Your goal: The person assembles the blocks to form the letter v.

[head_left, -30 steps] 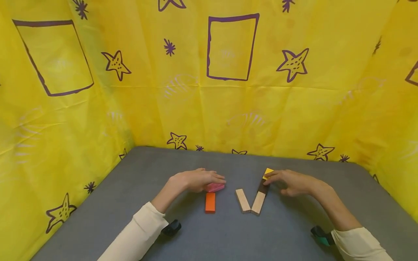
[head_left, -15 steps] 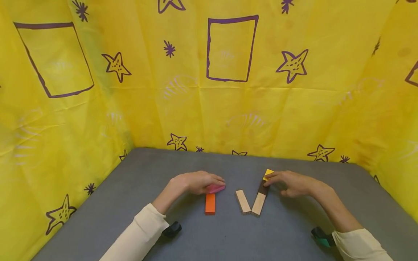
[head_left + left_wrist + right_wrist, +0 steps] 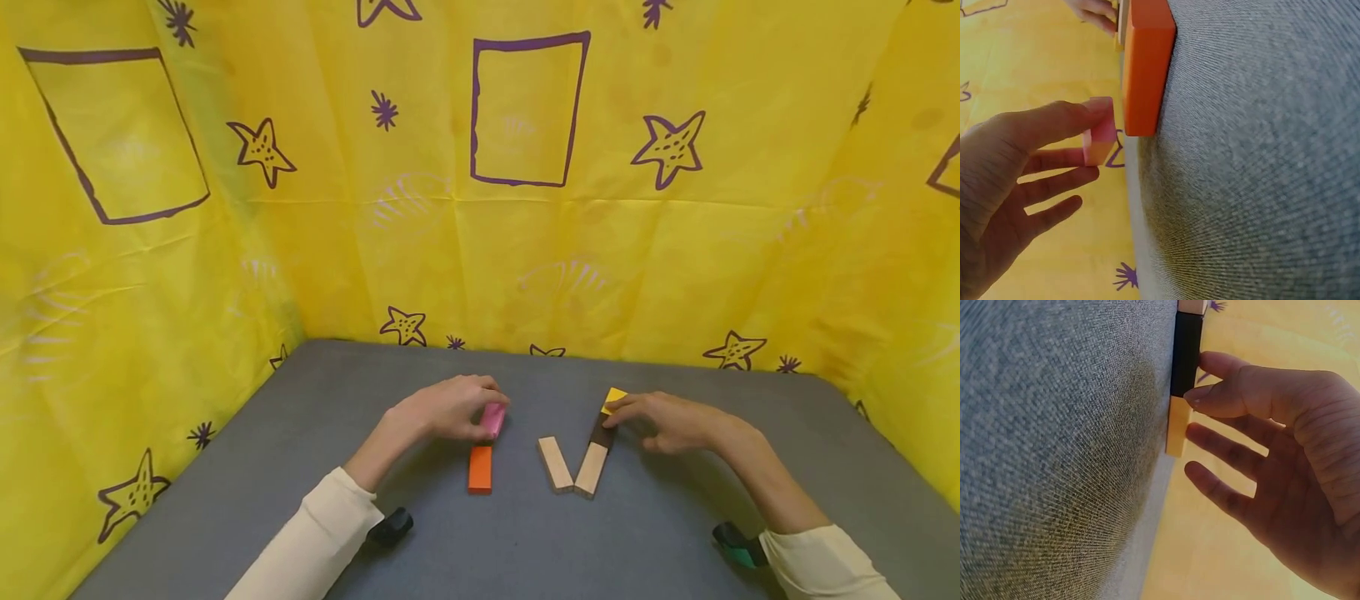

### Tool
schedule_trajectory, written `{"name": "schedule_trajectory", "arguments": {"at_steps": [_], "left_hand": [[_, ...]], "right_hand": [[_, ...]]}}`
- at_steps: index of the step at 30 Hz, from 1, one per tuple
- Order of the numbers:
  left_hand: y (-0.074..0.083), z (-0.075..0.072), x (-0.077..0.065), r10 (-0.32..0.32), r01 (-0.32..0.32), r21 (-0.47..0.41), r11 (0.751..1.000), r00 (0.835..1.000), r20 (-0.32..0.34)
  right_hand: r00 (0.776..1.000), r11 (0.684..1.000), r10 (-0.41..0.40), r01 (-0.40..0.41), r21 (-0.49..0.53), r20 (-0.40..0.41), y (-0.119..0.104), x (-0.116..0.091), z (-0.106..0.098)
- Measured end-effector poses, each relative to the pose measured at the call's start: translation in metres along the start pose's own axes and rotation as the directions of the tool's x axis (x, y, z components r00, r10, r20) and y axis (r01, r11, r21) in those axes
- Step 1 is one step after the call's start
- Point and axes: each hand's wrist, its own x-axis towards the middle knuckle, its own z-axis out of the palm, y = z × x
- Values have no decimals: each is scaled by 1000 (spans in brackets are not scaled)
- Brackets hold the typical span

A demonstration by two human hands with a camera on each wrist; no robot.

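My left hand [image 3: 450, 408] pinches a pink wooden block [image 3: 492, 421] between thumb and fingers, just beyond the far end of an orange block [image 3: 480, 469]. In the left wrist view the pink block [image 3: 1102, 134] appears slightly off the table, apart from the orange one [image 3: 1147, 69]. My right hand [image 3: 675, 421] has loosely extended fingers at a yellow block [image 3: 615, 400] and a dark block [image 3: 602, 430]. The thumb tip meets the joint of the dark block [image 3: 1186, 356] and the yellow one [image 3: 1177, 425] in the right wrist view.
Two plain wooden blocks form a V: the left one [image 3: 555, 464] touches the right one [image 3: 591, 469] at their near ends. The right one continues the dark and yellow row. Grey cloth covers the table [image 3: 525, 550]; a yellow patterned curtain [image 3: 420, 250] hangs behind it.
The pink block has turned in my left hand from crosswise to roughly lengthwise, in line with the orange block. My right hand and the other blocks have stayed put.
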Motion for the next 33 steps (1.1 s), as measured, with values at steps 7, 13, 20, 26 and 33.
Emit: {"name": "schedule_trajectory", "arguments": {"at_steps": [7, 13, 20, 26, 33], "left_hand": [[3, -7, 6, -23, 23, -8, 1000, 999, -37], [7, -13, 20, -40, 39, -28, 999, 998, -54], [10, -9, 41, -28, 27, -45, 999, 999, -27], [12, -7, 58, -14, 14, -66, 998, 1000, -6], [16, -6, 72, -12, 13, -94, 995, 1000, 20]], "right_hand": [[999, 999, 28, -28, 14, 30, -4, 1, -5], [999, 1000, 23, -24, 15, 23, -4, -1, -6], [1000, 1000, 4, -4, 8, 7, -3, 0, -6], [1000, 1000, 20, -20, 15, 10, -2, 1, -3], [1000, 1000, 19, -19, 25, 7, -2, 1, 0]]}}
